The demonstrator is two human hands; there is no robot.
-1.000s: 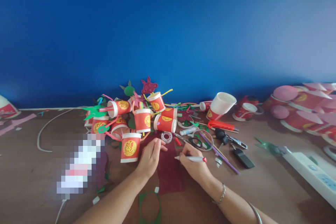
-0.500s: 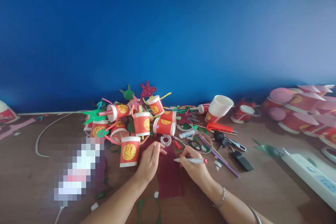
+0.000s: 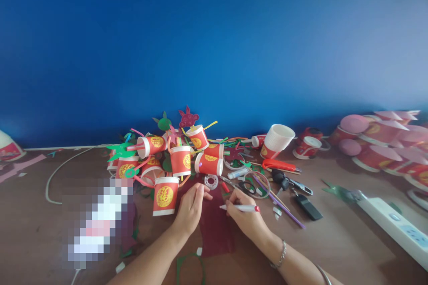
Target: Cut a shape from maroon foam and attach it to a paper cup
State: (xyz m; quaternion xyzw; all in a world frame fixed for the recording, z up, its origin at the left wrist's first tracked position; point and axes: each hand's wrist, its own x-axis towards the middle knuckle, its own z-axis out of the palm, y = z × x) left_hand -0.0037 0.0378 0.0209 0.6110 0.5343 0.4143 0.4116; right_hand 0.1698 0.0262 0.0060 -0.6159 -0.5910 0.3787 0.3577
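A white marker with a red end (image 3: 246,208) lies in the closed fingers of my right hand (image 3: 247,218), its tip pointing left over a dark red sheet of paper (image 3: 216,234). My left hand (image 3: 191,207) rests on its edge at the sheet's left side, fingers loosely stretched and holding nothing visible. Just beyond the hands are a small red cap (image 3: 225,187), a white tape ring (image 3: 211,181) and scissors (image 3: 246,187). A red paper cup with a gold emblem (image 3: 165,196) stands left of my left hand.
Behind the hands, several decorated cups (image 3: 181,160) are heaped with straws and paper cutouts. A cup stack (image 3: 278,140), an orange-red tool (image 3: 280,165), keys (image 3: 306,205) and a power strip (image 3: 396,220) lie rightward. A green paper frame (image 3: 180,269) lies in front; a pixelated device is left.
The view has tilted slightly, so the things on the table appear a little lower. My right hand and the marker have shifted slightly left; my left hand stays at the paper.
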